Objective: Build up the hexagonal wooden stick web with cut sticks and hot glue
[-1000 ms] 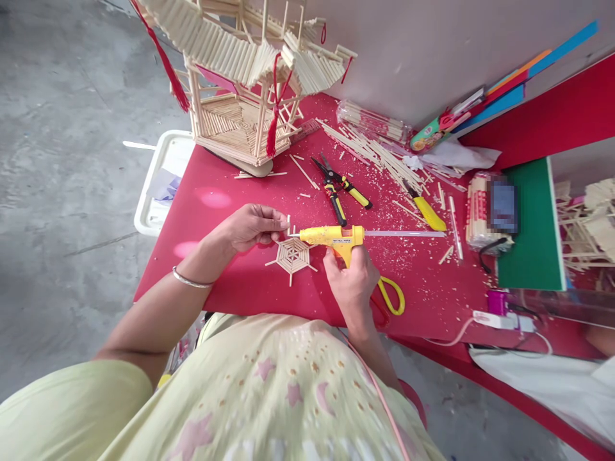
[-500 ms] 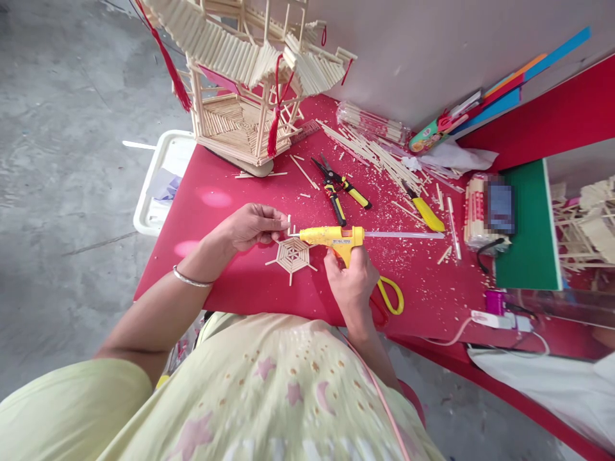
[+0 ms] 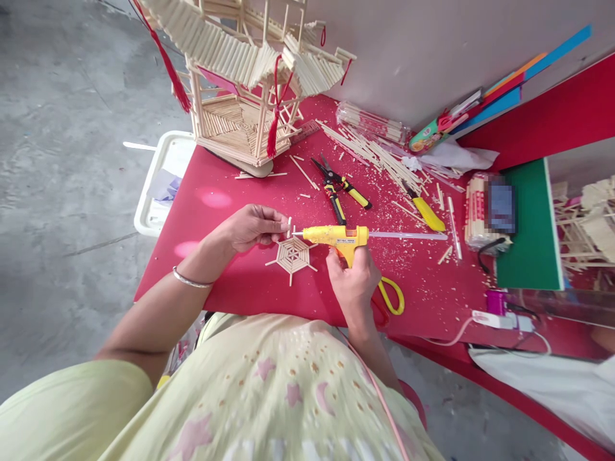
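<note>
My left hand (image 3: 257, 226) pinches a short wooden stick (image 3: 289, 226) between thumb and fingers. Wrapped round the handle of a yellow hot glue gun (image 3: 336, 237) is my right hand (image 3: 353, 275). The gun's metal nozzle points left and sits very close to the stick; whether they touch I cannot tell. A clear glue stick (image 3: 408, 235) juts out of the gun's back. Just below the nozzle, a hexagonal web of small wooden sticks (image 3: 293, 257) lies flat on the red table (image 3: 250, 291).
A stick-built pavilion (image 3: 230, 141) with red tassels stands at the back left. Pliers (image 3: 336, 186), a yellow utility knife (image 3: 427, 213), loose sticks (image 3: 379, 157) and shavings lie beyond the gun. Yellow-handled scissors (image 3: 393, 298) rest by my right wrist. A white tray (image 3: 144, 208) is at left.
My right hand has drawn the glue gun slightly to the right, so its nozzle is a little farther from my left fingers. The left hand has barely moved.
</note>
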Demonstrator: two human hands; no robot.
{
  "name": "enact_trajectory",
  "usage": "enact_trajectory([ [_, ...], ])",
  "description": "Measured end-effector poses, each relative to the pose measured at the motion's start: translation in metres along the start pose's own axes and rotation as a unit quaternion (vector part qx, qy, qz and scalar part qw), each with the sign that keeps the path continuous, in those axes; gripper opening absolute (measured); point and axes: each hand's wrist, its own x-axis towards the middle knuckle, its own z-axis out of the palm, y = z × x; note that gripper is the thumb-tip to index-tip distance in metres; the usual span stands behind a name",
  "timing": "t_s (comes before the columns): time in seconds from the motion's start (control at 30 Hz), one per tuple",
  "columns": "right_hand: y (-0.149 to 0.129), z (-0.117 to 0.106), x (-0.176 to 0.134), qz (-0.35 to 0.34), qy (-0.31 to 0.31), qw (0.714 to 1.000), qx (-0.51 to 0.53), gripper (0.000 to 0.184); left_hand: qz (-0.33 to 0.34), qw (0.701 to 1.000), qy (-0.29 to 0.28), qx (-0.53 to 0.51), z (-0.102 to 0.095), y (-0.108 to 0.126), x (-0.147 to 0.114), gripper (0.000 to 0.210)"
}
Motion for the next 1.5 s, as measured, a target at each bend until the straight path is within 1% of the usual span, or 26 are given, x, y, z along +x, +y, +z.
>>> enact_trajectory([
  [0.33,0.000,-0.001,0.007,0.020,0.001,1.000,0.001,0.030,0.019,0.996,-0.037,0.078,0.004,0.002,-0.006,0.032],
  [0.57,0.002,0.000,0.009,0.018,-0.006,1.000,-0.009,0.030,0.029,0.995,-0.033,0.093,0.008,0.003,-0.007,0.030],
  [0.9,0.003,0.000,0.007,0.023,-0.009,1.000,-0.012,0.028,0.037,0.994,-0.030,0.100,0.005,0.002,-0.006,0.028],
  [1.03,0.000,-0.001,0.005,0.025,-0.023,0.999,-0.012,0.029,0.043,0.993,-0.032,0.109,0.002,-0.002,-0.005,0.028],
  [1.1,0.004,-0.004,0.005,0.035,-0.034,0.999,-0.005,0.030,0.045,0.992,-0.031,0.117,0.000,-0.002,-0.004,0.029],
  [1.17,0.017,-0.007,0.007,0.065,-0.038,0.997,-0.006,0.033,0.050,0.989,-0.026,0.137,-0.002,0.000,-0.005,0.030],
  [1.27,0.055,-0.014,0.014,0.154,-0.049,0.986,-0.045,0.038,0.058,0.978,-0.007,0.202,-0.003,0.008,-0.006,0.030],
  [1.33,0.088,-0.019,0.020,0.208,-0.094,0.971,-0.069,0.041,0.063,0.964,0.010,0.258,-0.001,0.014,-0.007,0.029],
  [1.37,0.102,-0.022,0.022,0.224,-0.135,0.962,-0.071,0.043,0.065,0.957,0.016,0.284,0.000,0.017,-0.007,0.027],
  [1.4,0.114,-0.025,0.024,0.231,-0.172,0.955,-0.076,0.045,0.066,0.949,0.017,0.307,0.001,0.019,-0.006,0.026],
  [1.43,0.122,-0.028,0.025,0.231,-0.188,0.951,-0.085,0.048,0.064,0.942,0.013,0.328,0.001,0.021,-0.005,0.023],
  [1.47,0.124,-0.031,0.024,0.223,-0.180,0.953,-0.095,0.051,0.059,0.936,0.007,0.348,0.002,0.022,-0.004,0.021],
  [1.5,0.121,-0.033,0.022,0.208,-0.147,0.962,-0.101,0.052,0.054,0.929,0.002,0.367,0.003,0.023,-0.003,0.020],
])
